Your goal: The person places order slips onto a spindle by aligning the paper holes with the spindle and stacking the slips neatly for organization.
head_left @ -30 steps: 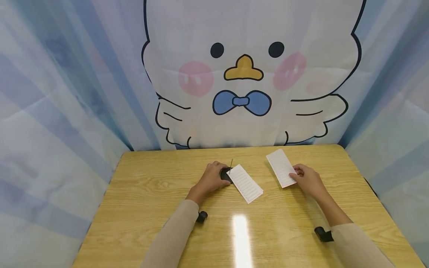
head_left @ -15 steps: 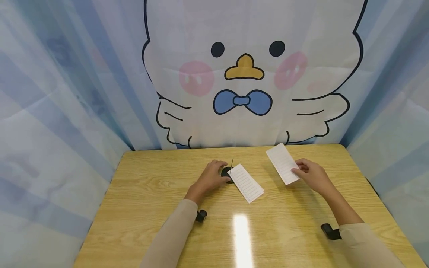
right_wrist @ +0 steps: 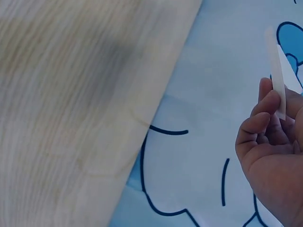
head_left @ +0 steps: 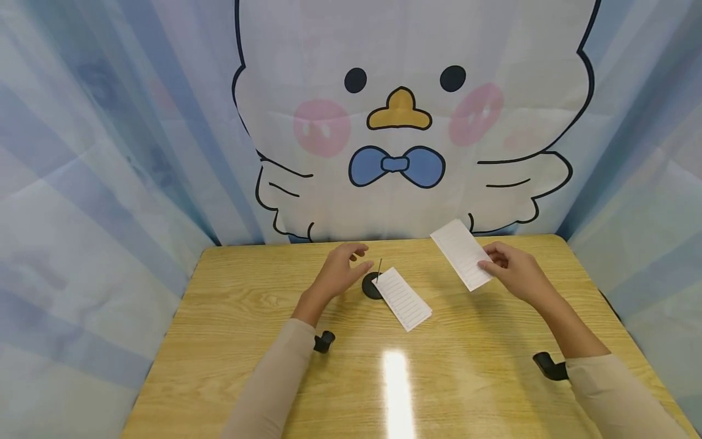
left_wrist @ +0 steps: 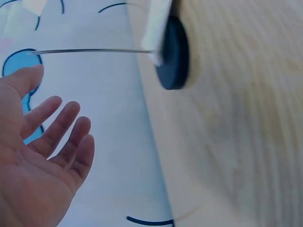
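Observation:
A receipt spike with a round black base (head_left: 370, 288) and a thin upright metal needle (left_wrist: 94, 50) stands on the table. Impaled near one corner, lined white slips (head_left: 404, 302) lie over the base and slant toward the front right. My left hand (head_left: 337, 271) is raised just left of the spike, fingers loosely spread and holding nothing; the left wrist view shows its palm apart from the needle. To the right, my right hand (head_left: 515, 268) pinches a printed white slip (head_left: 460, 253) by its edge above the table. The right wrist view shows that slip edge-on between thumb and fingers.
The wooden table (head_left: 247, 366) ends at a back edge against a curtain (head_left: 400, 213) with a cartoon bird print. More curtain hangs at both sides. A black wrist camera (head_left: 324, 342) sits at the left cuff, another black wrist camera (head_left: 550, 366) at the right.
My left hand has let go of the spike's base and lifted up and away from it. My right hand has raised the slip higher, slightly rightward. The spike has stayed in place.

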`<state>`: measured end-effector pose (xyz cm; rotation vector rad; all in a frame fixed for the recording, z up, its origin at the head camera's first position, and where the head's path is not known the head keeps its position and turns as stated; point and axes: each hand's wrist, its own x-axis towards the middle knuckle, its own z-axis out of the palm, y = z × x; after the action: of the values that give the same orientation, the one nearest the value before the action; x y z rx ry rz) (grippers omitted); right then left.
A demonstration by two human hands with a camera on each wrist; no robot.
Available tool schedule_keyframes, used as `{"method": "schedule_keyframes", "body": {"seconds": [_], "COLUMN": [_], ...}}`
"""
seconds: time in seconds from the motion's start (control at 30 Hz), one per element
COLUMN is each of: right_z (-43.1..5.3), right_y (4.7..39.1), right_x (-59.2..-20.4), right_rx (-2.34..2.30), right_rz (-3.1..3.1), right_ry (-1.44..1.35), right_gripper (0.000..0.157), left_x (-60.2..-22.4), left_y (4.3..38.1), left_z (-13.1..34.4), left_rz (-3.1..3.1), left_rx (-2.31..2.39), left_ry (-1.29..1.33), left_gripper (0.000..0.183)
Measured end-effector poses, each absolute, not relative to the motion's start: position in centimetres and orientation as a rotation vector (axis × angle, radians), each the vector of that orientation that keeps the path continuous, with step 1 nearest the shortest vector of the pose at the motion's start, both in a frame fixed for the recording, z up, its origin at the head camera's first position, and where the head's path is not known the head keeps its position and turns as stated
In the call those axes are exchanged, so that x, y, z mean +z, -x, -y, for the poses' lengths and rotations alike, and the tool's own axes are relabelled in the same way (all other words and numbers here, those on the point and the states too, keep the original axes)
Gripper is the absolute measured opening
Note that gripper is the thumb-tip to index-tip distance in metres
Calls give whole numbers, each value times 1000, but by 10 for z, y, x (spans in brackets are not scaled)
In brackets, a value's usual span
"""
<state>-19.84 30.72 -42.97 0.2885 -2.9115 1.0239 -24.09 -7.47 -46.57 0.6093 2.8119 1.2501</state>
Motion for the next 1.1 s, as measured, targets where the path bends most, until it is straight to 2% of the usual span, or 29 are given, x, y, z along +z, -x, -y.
{"method": "schedule_keyframes", "body": {"seconds": [0.4, 0.73, 1.1], "right_z": [-289, -276, -267], "right_y": [199, 200, 202], "right_x": [-405, -393, -389], "right_rx": [1089, 1102, 1068], "right_rz": [2885, 2877, 2879], "right_ry": [-370, -467, -572], "right_gripper": [33, 26, 24], "left_x": [-419, -392, -387], "left_y": [243, 248, 247], "left_z": [53, 30, 19], "left_rz": [-2893, -2877, -2828], "left_rx": [1364, 1394, 1391], "left_ry": [-800, -905, -954], "left_gripper": [30, 24, 15]}}
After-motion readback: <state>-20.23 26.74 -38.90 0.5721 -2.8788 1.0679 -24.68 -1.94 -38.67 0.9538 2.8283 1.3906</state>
